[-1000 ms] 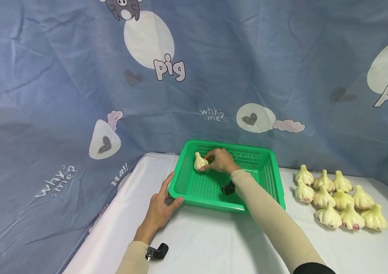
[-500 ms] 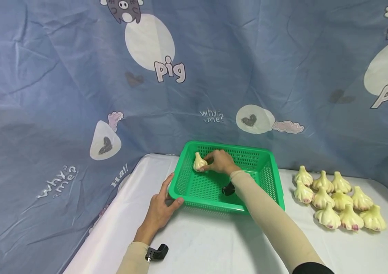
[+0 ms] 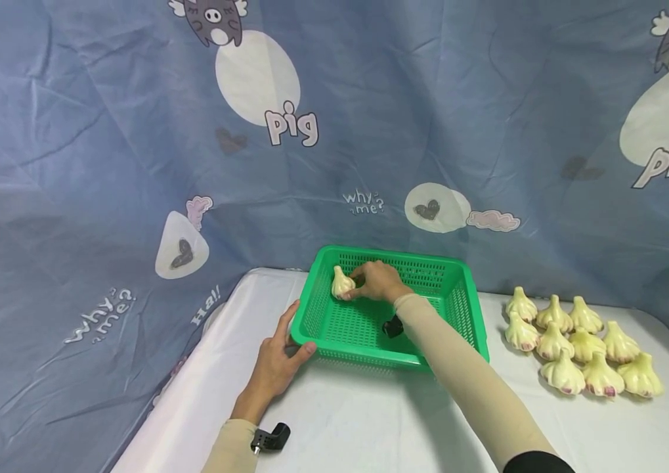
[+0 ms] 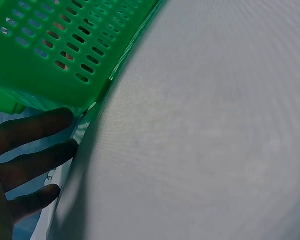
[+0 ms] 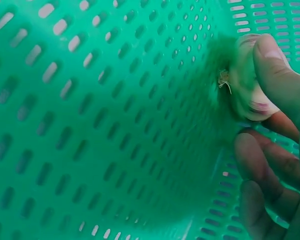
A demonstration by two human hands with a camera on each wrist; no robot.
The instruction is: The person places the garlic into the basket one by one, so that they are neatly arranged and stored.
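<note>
A green plastic basket (image 3: 364,355) with slotted walls stands on the white tabletop. Inside it, near the back left corner, my right hand (image 3: 380,281) pinches a garlic bulb (image 3: 342,284) whose stem points up. The right wrist view shows the thumb across the side of the bulb (image 5: 247,75) and its root end close to the basket floor; whether it touches is unclear. My left hand (image 3: 276,358) rests against the basket's left side, thumb at the near corner. In the left wrist view its fingers (image 4: 35,162) are extended beside the basket wall.
Several garlic bulbs (image 3: 585,345) stand grouped to the right of the basket on the white cloth (image 3: 369,427). A blue printed curtain (image 3: 322,157) hangs behind and to the left of the table. Each wrist carries a small black camera (image 3: 271,437).
The head view has tilted and shifted slightly. My right hand still holds the garlic bulb in about the same spot, and the left hand stays at the basket.
</note>
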